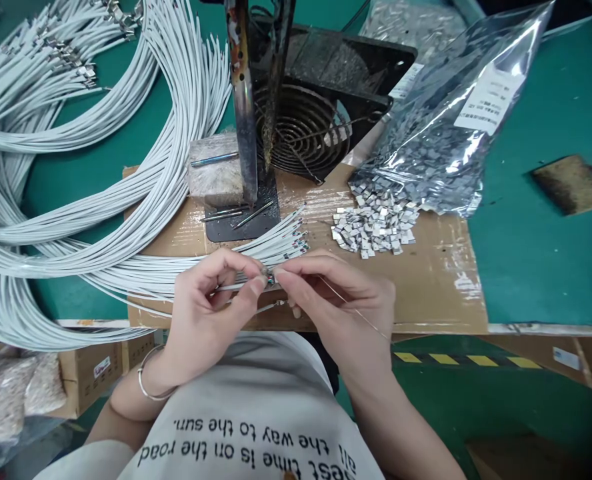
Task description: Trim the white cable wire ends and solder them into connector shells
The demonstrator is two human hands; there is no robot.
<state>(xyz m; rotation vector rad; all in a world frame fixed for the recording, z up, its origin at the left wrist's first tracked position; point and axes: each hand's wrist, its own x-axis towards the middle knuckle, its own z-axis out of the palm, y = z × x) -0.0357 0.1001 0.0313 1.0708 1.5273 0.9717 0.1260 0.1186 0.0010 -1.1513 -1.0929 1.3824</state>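
Note:
My left hand [209,310] is closed in a pinch on the end of a white cable [230,287], over the front part of the cardboard. Thumb and forefinger of my right hand [339,297] meet it there, pinching a small metal piece [271,277] at the cable's tip. The fingertips hide most of that piece. A thin wire [356,311] runs across my right hand toward the wrist. Just behind both hands lies a row of white cables [261,249] with their stripped, coloured ends pointing right. One separate cable end [277,304] shows below the fingertips.
Loose small metal pieces [376,223] spill from a clear plastic bag [441,133] on the right. Behind my hands stand a soldering stand [246,100] and a black fan [306,127]. Large white cable bundles [111,193] cover the left. A scorched pad [573,184] lies far right.

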